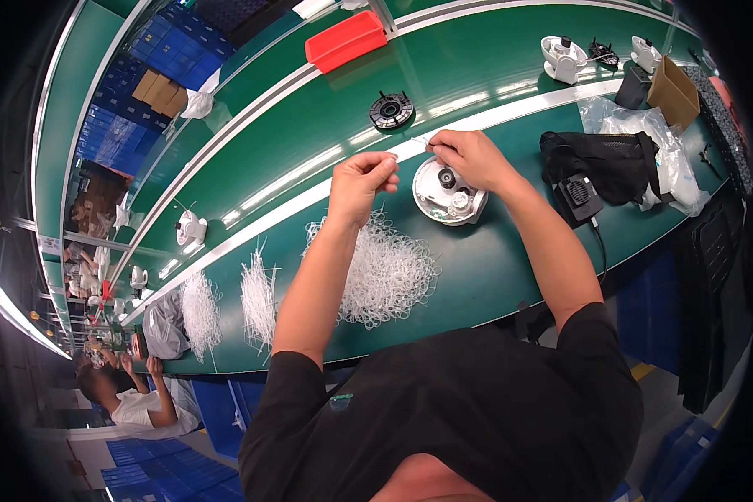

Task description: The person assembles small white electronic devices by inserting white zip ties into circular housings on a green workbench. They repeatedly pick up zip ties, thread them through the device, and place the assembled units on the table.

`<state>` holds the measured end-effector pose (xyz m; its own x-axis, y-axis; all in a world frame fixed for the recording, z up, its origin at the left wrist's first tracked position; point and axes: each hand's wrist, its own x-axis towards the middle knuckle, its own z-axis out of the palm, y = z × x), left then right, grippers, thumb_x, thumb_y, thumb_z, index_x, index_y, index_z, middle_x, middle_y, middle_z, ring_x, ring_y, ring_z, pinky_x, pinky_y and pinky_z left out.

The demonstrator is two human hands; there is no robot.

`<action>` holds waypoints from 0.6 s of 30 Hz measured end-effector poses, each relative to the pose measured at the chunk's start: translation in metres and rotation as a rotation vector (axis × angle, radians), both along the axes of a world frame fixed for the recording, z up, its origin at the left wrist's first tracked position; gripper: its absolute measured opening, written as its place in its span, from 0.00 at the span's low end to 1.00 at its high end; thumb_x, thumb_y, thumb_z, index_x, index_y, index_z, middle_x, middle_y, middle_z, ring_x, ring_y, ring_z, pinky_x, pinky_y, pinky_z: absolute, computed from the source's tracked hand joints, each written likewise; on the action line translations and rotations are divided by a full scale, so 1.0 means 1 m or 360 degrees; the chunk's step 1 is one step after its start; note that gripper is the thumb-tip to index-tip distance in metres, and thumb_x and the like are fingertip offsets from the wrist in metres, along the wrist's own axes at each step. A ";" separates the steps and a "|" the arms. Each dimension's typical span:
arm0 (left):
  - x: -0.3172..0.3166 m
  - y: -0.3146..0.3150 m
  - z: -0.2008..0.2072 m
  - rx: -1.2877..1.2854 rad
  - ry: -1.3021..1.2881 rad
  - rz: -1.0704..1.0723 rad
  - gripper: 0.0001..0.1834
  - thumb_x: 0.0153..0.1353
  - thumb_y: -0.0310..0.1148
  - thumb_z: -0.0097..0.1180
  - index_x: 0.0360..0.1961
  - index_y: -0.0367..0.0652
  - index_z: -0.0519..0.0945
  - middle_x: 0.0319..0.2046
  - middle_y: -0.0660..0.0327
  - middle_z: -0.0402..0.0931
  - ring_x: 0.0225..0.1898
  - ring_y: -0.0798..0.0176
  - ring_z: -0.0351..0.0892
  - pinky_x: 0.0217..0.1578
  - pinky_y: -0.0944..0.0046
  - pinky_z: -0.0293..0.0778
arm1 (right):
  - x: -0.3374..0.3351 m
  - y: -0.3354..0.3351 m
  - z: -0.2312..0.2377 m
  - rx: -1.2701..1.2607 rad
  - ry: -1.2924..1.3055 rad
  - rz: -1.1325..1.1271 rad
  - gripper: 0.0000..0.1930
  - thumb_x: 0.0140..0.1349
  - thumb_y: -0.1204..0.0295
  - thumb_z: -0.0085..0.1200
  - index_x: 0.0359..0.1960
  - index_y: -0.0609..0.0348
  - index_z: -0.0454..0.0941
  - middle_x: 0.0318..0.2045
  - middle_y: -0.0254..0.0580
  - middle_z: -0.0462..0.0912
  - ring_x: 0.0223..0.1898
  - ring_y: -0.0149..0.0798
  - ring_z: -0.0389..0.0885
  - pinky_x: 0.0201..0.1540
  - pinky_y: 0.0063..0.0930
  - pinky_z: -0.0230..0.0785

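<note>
From here I see room on the green workbench [477,272] between its near edge and the round white housing [430,194] lying there. The left hand [361,180] is raised, thumb and fingertips together; the right hand [474,159] bends over the housing's far rim, grip unclear to me. The housing's open face points upward; I cannot pick a long axis.
</note>
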<state>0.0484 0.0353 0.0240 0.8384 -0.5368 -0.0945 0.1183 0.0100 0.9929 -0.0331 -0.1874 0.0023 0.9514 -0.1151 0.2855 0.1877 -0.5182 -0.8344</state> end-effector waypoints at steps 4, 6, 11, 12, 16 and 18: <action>0.002 -0.015 -0.001 -0.0127 0.0062 0.0099 0.08 0.65 0.25 0.59 0.42 0.30 0.81 0.36 0.55 0.82 0.33 0.64 0.84 0.36 0.66 0.84 | 0.002 0.001 0.001 -0.0019 -0.0001 -0.0026 0.11 0.65 0.69 0.52 0.42 0.61 0.83 0.25 0.42 0.84 0.28 0.36 0.83 0.35 0.31 0.73; 0.004 -0.024 -0.002 -0.0198 0.0050 0.0160 0.07 0.66 0.24 0.59 0.41 0.30 0.80 0.36 0.53 0.82 0.34 0.62 0.84 0.37 0.66 0.85 | 0.002 0.002 0.003 -0.0034 -0.0003 -0.0038 0.11 0.65 0.69 0.52 0.41 0.60 0.84 0.25 0.43 0.85 0.28 0.37 0.83 0.34 0.31 0.73; 0.006 -0.043 -0.007 -0.0370 -0.0129 0.0390 0.06 0.63 0.21 0.61 0.39 0.30 0.78 0.35 0.51 0.82 0.35 0.61 0.85 0.36 0.66 0.85 | 0.002 0.006 0.007 -0.0146 -0.0038 -0.0128 0.12 0.64 0.67 0.53 0.41 0.61 0.84 0.25 0.45 0.85 0.27 0.41 0.85 0.34 0.34 0.74; 0.005 -0.046 -0.009 -0.0332 -0.0186 0.0384 0.06 0.62 0.21 0.61 0.38 0.30 0.78 0.35 0.51 0.82 0.34 0.61 0.85 0.36 0.66 0.85 | 0.002 0.007 0.008 -0.0146 -0.0037 -0.0141 0.12 0.64 0.67 0.52 0.40 0.61 0.84 0.26 0.48 0.85 0.29 0.45 0.84 0.35 0.37 0.73; -0.004 -0.056 -0.011 -0.0254 -0.0346 0.0354 0.05 0.61 0.19 0.62 0.36 0.30 0.78 0.33 0.52 0.82 0.33 0.62 0.85 0.34 0.67 0.85 | 0.001 0.009 0.013 -0.0128 -0.0006 -0.0164 0.12 0.63 0.68 0.51 0.38 0.61 0.84 0.29 0.54 0.84 0.34 0.55 0.83 0.39 0.45 0.73; -0.005 -0.060 -0.014 -0.0268 -0.0366 0.0351 0.05 0.60 0.19 0.62 0.35 0.30 0.79 0.32 0.53 0.82 0.32 0.63 0.85 0.33 0.68 0.83 | 0.001 0.008 0.012 -0.0125 0.0000 -0.0160 0.12 0.63 0.68 0.51 0.38 0.61 0.84 0.29 0.54 0.84 0.34 0.55 0.83 0.39 0.46 0.73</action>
<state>0.0434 -0.0249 0.0098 0.9248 -0.3327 0.1843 -0.1312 0.1759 0.9756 -0.0323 -0.1790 0.0144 0.9362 -0.1873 0.2975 0.1315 -0.5982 -0.7905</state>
